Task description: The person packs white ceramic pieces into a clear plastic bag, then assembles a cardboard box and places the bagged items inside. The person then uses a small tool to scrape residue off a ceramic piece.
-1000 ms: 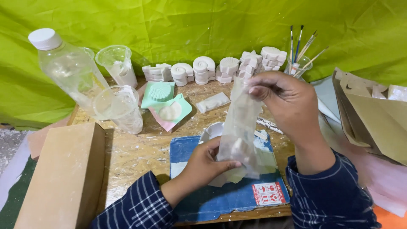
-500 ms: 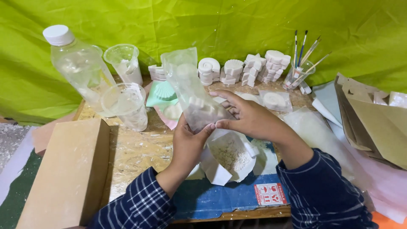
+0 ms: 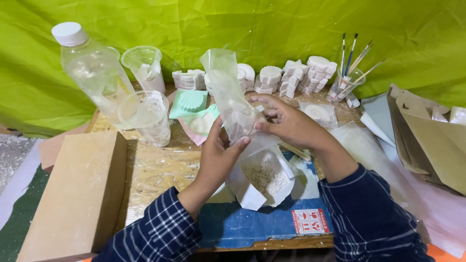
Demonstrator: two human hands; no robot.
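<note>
— From the head view, what are the two hands on?

— Both hold a clear plastic bag (image 3: 232,104) that stands nearly upright above the middle of the desk (image 3: 155,170). The left hand (image 3: 218,157) wraps around its lower part from the left, fingers curled and the thumb pressed against the film. The right hand (image 3: 286,123) comes in from the right and pinches the same lower part between thumb and fingertips.

— Which way does the bag run?

— Its long axis goes up and slightly left, with the loose mouth at the top and the gripped end at the bottom. The grip sits between the two hands, about equally near to each.

— And below it?

— Directly beneath the hands lies an open white paper pouch (image 3: 264,179) with pale powder inside, resting on a blue sheet (image 3: 252,225).

— Anything else close by?

— To the left stand a capped plastic bottle (image 3: 94,73) and two clear cups (image 3: 145,116). Behind the bag is a row of white plaster casts (image 3: 296,75), with a jar of brushes (image 3: 347,80) at its right end.
</note>
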